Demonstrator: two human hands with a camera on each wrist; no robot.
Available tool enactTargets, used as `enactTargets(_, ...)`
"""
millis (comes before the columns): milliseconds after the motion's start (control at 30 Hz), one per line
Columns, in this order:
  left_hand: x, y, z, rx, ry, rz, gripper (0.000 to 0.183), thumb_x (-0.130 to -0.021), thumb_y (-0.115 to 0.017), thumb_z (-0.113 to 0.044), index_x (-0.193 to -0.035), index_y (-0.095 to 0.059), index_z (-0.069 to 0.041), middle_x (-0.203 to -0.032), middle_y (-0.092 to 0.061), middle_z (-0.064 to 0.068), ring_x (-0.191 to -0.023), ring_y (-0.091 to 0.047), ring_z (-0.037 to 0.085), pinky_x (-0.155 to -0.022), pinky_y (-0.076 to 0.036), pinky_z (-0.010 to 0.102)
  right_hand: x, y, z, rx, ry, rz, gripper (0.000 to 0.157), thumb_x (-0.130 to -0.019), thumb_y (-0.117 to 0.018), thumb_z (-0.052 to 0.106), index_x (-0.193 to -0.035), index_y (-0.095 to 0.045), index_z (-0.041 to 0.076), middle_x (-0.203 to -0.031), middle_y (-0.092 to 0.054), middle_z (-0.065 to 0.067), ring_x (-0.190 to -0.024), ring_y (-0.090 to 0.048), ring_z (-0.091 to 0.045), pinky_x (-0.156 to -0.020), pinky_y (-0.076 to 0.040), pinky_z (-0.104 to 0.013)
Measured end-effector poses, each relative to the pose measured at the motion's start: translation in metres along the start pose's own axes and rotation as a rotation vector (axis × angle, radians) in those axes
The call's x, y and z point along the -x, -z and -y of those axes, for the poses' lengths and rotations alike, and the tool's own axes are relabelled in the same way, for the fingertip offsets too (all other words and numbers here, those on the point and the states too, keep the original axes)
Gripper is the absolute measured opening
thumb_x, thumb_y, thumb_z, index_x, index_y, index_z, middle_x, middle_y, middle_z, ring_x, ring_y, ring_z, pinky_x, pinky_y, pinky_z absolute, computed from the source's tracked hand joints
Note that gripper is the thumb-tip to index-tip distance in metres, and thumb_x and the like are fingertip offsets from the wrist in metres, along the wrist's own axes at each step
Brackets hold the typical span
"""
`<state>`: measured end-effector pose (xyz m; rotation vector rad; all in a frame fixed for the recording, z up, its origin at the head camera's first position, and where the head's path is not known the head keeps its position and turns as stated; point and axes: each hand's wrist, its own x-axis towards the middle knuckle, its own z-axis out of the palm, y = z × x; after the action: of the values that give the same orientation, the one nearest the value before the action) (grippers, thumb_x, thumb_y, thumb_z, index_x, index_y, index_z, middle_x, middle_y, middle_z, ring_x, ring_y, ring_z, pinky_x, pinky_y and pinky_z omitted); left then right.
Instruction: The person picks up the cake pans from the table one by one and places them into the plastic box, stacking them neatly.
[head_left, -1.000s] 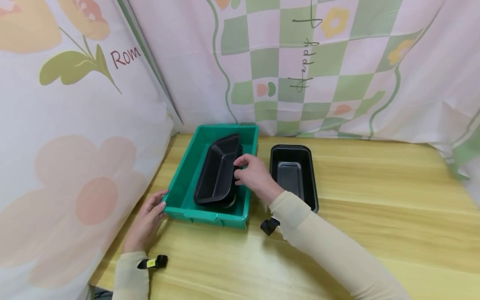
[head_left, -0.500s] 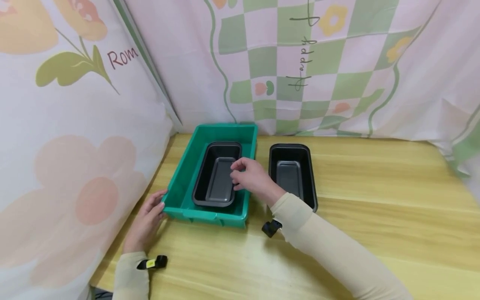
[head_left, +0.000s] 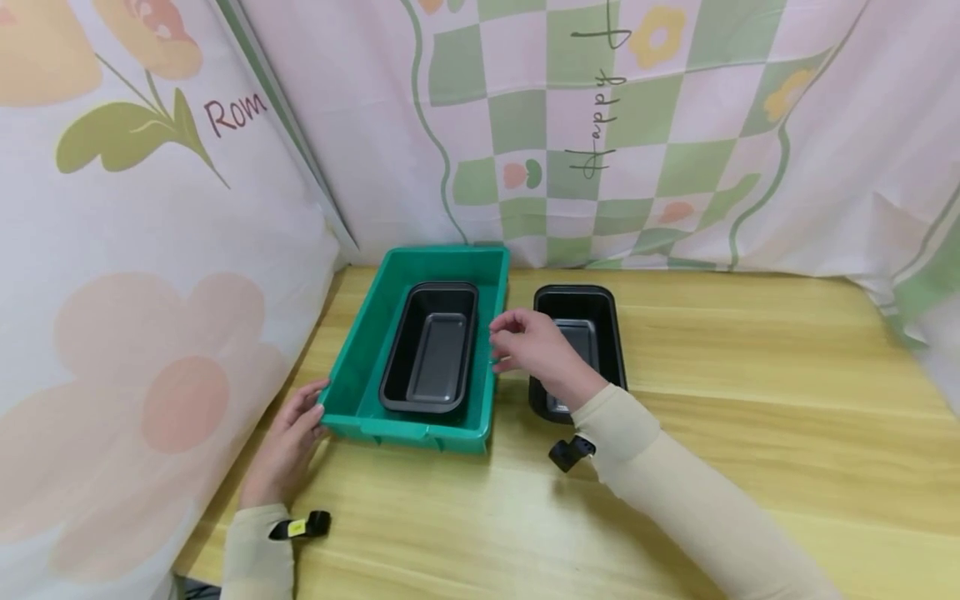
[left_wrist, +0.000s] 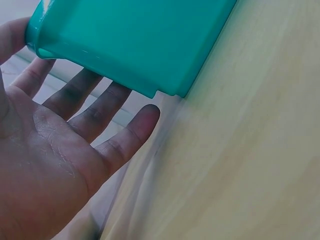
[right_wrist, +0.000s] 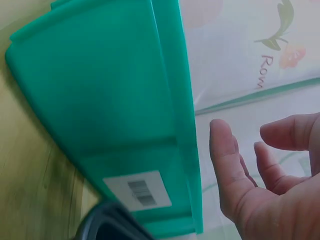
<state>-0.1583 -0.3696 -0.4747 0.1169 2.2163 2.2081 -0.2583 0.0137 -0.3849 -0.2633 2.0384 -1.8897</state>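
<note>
A black loaf pan [head_left: 437, 354] lies inside the green plastic bin [head_left: 405, 431], its open side up. At the bin's front left corner my left hand [head_left: 283, 446] holds the rim; in the left wrist view the thumb is at the corner and the fingers [left_wrist: 102, 112] lie along the side wall. My right hand [head_left: 536, 346] hovers by the bin's right rim, empty, with its fingers loosely bent and apart [right_wrist: 227, 165]. Another black loaf pan [head_left: 617, 333] stands on the table to the right, partly hidden behind that hand.
The wood-grain table [head_left: 750, 400] extends to the right and front. A patterned curtain [head_left: 637, 125] hangs behind it, and a floral curtain [head_left: 165, 317] hangs along the left edge, close to my left hand. A barcode label [right_wrist: 137, 191] is on the bin's side.
The pan in the bin was tilted a second ago and now lies flat. My right hand has let go of it and moved right, out past the rim. My left hand stays put.
</note>
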Motion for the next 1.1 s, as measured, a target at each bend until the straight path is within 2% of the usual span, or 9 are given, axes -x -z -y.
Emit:
enactTargets(100, 0.000, -0.001, 0.000, -0.003, 0.006, -0.007, 0.043, -0.106, -0.046, -0.019, -0.146, -0.037, -0.006, -0.135, -0.034, 0.006, -0.111, -0.040, 0.014, -0.087, -0.043, 0.027, 0.003, 0.011, -0.003, -0.008, -0.001, -0.014, 0.024, -0.098, -0.054, 0.008, -0.118, -0.054, -0.004, -0.113, -0.054, -0.024, -0.095, -0.060, -0.036, -0.079, -0.056, -0.042)
enactTargets(233, 0.001, 0.000, 0.000, -0.012, 0.005, -0.008, 0.043, -0.106, -0.045, -0.019, -0.146, -0.037, -0.006, -0.133, -0.035, 0.007, -0.107, -0.043, 0.013, -0.087, -0.043, 0.027, 0.007, 0.023, -0.006, -0.016, 0.010, -0.027, 0.019, -0.098, -0.054, 0.008, -0.114, -0.054, -0.002, -0.110, -0.054, -0.020, -0.091, -0.061, -0.031, -0.078, -0.056, -0.041)
enactTargets(300, 0.001, 0.000, 0.001, -0.009, 0.006, -0.007, 0.044, -0.106, -0.045, -0.019, -0.147, -0.036, -0.006, -0.133, -0.034, 0.007, -0.109, -0.042, 0.014, -0.088, -0.043, 0.027, 0.012, 0.029, -0.009, -0.021, 0.016, -0.033, 0.021, -0.097, -0.055, 0.008, -0.114, -0.053, -0.004, -0.106, -0.054, -0.018, -0.089, -0.061, -0.030, -0.079, -0.056, -0.042)
enactTargets(533, -0.001, -0.002, 0.001, -0.001, 0.000, -0.005, 0.043, -0.106, -0.045, -0.018, -0.146, -0.036, -0.006, -0.134, -0.033, 0.007, -0.110, -0.040, 0.015, -0.087, -0.042, 0.027, 0.028, 0.059, -0.026, -0.024, 0.052, -0.081, 0.019, -0.098, -0.055, 0.006, -0.111, -0.053, -0.008, -0.108, -0.055, -0.024, -0.082, -0.062, -0.025, -0.074, -0.057, -0.037)
enactTargets(633, 0.000, -0.001, 0.002, 0.005, -0.009, 0.000, 0.043, -0.106, -0.045, -0.017, -0.146, -0.037, -0.005, -0.133, -0.034, 0.007, -0.108, -0.041, 0.014, -0.087, -0.043, 0.027, 0.035, 0.073, -0.029, -0.030, 0.054, -0.093, 0.018, -0.099, -0.053, 0.005, -0.111, -0.051, -0.008, -0.105, -0.055, -0.019, -0.080, -0.063, -0.023, -0.074, -0.057, -0.035)
enactTargets(800, 0.000, 0.000, 0.003, -0.002, -0.022, 0.011, 0.043, -0.106, -0.045, -0.016, -0.146, -0.036, -0.005, -0.132, -0.036, 0.006, -0.106, -0.042, 0.012, -0.085, -0.043, 0.027, 0.047, 0.099, -0.032, -0.031, 0.039, -0.113, 0.019, -0.101, -0.050, 0.009, -0.112, -0.049, -0.007, -0.103, -0.056, -0.012, -0.081, -0.063, -0.021, -0.075, -0.056, -0.032)
enactTargets(900, 0.000, 0.000, 0.004, -0.012, -0.027, 0.015, 0.042, -0.106, -0.044, -0.016, -0.146, -0.036, -0.005, -0.133, -0.036, 0.006, -0.106, -0.042, 0.013, -0.085, -0.043, 0.027, 0.054, 0.112, -0.036, -0.024, 0.032, -0.134, 0.020, -0.102, -0.049, 0.010, -0.113, -0.048, -0.007, -0.105, -0.055, -0.012, -0.084, -0.062, -0.020, -0.075, -0.056, -0.031)
enactTargets(1100, 0.001, -0.002, 0.002, -0.005, -0.028, 0.010, 0.042, -0.106, -0.045, -0.017, -0.146, -0.037, -0.005, -0.132, -0.036, 0.006, -0.106, -0.042, 0.013, -0.085, -0.043, 0.027, 0.065, 0.131, -0.045, 0.022, 0.027, -0.172, 0.024, -0.102, -0.049, 0.009, -0.116, -0.047, -0.009, -0.106, -0.057, -0.009, -0.088, -0.060, -0.018, -0.076, -0.055, -0.032)
